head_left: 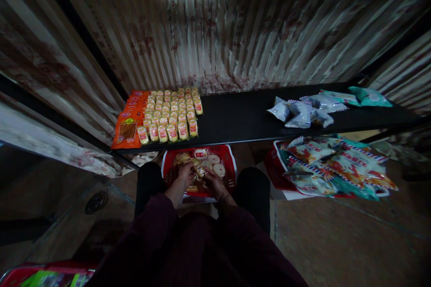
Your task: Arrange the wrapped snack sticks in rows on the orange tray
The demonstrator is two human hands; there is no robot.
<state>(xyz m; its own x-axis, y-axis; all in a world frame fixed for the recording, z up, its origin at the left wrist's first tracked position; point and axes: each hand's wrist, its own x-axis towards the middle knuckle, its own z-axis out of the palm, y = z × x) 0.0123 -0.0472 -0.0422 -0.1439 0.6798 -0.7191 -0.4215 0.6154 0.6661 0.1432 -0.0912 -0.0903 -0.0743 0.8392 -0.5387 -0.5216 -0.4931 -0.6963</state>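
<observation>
Dark purple sleeves [153, 215] come closest to the head camera, reaching forward between two bent knees [148, 184] to a red basket [232, 161] on the floor side of a long black shelf [235, 119]. Over that basket, the left hand [183, 176] and the right hand [214, 183] meet, fingers curled and closed on a small golden pack [198, 170] in shiny wrapping; its label is too dim to read. Beneath and beside them in the basket lie pale round packs [218, 170] and one with a red-and-white label [201, 154].

On the shelf's left end, yellow wrapped packs [171, 114] stand in close rows, the front ones upright, beside a line of overlapping orange bags [128, 124]. That part looks largely done. Well to the right, silver bags [298, 114] lie loosely heaped, with teal bags [370, 97] beyond; these seem not yet put in order.

Much appears left: packs remain in the basket at the knees, and a second red basket [276, 172], under the shelf's right half, is piled with printed bags [353, 163]. At the lower left edge, another red basket [13, 271] holds green packets [42, 279], only partly in view.
</observation>
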